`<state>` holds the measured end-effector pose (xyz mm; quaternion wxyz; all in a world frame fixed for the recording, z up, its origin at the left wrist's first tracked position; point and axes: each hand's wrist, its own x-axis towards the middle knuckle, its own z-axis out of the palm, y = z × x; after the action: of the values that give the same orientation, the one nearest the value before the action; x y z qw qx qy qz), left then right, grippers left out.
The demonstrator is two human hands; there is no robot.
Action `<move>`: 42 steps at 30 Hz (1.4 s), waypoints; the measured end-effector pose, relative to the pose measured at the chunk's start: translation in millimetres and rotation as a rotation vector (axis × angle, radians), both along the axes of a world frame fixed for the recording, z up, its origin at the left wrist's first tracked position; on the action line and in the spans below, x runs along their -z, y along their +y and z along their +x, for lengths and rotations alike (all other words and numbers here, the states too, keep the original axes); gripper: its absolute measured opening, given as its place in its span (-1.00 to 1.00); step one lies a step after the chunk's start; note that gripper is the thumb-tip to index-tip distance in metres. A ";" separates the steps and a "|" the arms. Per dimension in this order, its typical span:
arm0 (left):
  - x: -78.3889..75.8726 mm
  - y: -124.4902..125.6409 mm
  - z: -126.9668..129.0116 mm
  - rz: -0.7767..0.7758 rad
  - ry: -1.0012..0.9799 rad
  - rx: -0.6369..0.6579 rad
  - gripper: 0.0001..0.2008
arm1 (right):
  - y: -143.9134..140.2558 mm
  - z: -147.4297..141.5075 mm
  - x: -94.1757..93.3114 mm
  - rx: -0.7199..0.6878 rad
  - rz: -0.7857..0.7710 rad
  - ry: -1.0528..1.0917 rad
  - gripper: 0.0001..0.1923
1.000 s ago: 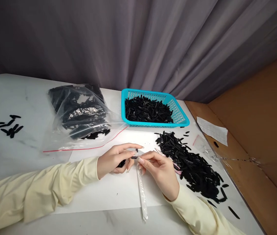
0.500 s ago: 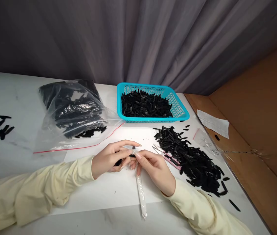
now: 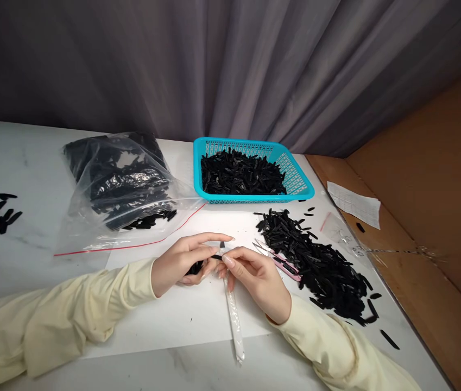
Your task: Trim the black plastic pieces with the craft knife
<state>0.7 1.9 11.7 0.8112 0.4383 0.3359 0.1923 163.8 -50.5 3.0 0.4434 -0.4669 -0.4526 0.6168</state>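
Two hands at mid-table over white sheet [image 3: 181,317]: left [image 3: 181,264] pinched on black strip [image 3: 197,266], right [image 3: 257,279] closed on sleeve [image 3: 233,312] mouth; best kept steady, strip tip lined with opening, fed in straight.

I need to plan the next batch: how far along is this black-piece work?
Looks partly done: the turquoise basket already holds many black pieces. In hand: the left hand and right hand hold one black piece between them. Left: the loose pile and the clear bag.
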 end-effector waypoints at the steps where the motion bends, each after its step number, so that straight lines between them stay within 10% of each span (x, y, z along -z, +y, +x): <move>1: -0.3 0.1 0.0 -0.002 -0.004 -0.001 -0.61 | -0.2 0.1 0.6 0.003 -0.004 0.013 -0.78; 42: -0.7 -0.2 0.3 0.033 -0.008 -0.014 -0.66 | -0.6 -0.1 4.8 0.065 0.031 0.043 -0.91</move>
<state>1.0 1.7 12.4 0.8038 0.4484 0.3327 0.2053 163.6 -51.0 -1.8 0.4801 -0.4610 -0.4370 0.6050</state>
